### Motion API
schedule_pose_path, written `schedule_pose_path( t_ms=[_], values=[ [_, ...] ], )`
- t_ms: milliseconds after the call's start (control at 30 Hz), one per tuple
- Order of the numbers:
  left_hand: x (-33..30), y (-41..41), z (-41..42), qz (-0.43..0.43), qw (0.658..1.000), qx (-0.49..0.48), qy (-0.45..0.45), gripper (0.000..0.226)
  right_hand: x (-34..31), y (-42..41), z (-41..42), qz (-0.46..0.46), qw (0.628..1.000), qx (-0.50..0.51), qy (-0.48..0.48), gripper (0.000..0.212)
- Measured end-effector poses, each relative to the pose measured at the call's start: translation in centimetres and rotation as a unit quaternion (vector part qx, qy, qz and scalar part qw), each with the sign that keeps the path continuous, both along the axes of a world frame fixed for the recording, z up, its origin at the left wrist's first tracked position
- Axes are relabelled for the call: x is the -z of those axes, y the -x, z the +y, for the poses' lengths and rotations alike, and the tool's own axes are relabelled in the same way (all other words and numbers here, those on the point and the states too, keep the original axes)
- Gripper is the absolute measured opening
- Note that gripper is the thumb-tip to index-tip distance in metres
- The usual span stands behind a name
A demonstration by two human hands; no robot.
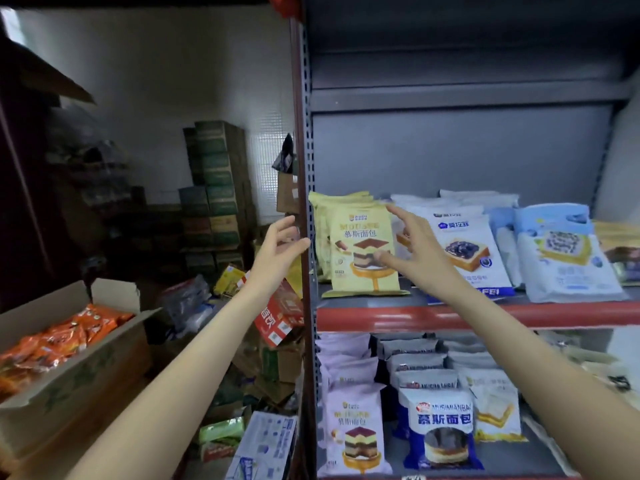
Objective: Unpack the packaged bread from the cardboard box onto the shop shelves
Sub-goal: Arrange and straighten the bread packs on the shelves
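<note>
At the red-edged shelf, both my arms reach forward and up, my right hand spread wide with straight fingers just in front of the yellow bread packs standing there, holding nothing. My left hand hangs loose and empty beside the grey upright post. The cardboard box of orange packets sits low to my left.

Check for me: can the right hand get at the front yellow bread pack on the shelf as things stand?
Probably yes. The right hand is open in front of the yellow pack, with nothing between them, and the pack stands at the shelf's front edge. The left hand is off to the side.
</note>
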State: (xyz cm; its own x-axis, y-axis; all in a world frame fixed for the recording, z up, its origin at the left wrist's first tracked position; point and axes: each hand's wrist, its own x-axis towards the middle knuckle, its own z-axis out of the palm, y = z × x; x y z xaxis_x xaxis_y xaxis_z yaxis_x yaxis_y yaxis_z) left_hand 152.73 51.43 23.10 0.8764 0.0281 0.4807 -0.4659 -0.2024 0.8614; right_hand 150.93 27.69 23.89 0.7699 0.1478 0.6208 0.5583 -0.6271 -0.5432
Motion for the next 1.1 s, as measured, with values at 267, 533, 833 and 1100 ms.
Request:
schedule_pose_path(
  t_ms=[267,533,833,1100],
  values=[
    [2.5,-4.8,-1.6,0.096,0.992,0.074,-0.026,0.100,3.1,-6.2,2.3,0.080,0.991,-0.004,-0.107,0.103],
    [3.5,-8.0,-2.0,0.108,0.984,0.142,0.010,0.078,4.5,-8.6,5.1,0.086,0.993,-0.054,-0.068,0.100],
    [2.3,-8.8,-2.1,0.069,0.989,0.133,-0.012,0.096,1.9,-10.0,4.9,0.146,0.966,-0.103,-0.189,0.079],
    [2.7,-10.1,-2.7,0.050,0.990,0.129,-0.023,0.095,1.4,-10.8,4.5,0.135,0.974,-0.106,-0.148,0.073]
  ],
)
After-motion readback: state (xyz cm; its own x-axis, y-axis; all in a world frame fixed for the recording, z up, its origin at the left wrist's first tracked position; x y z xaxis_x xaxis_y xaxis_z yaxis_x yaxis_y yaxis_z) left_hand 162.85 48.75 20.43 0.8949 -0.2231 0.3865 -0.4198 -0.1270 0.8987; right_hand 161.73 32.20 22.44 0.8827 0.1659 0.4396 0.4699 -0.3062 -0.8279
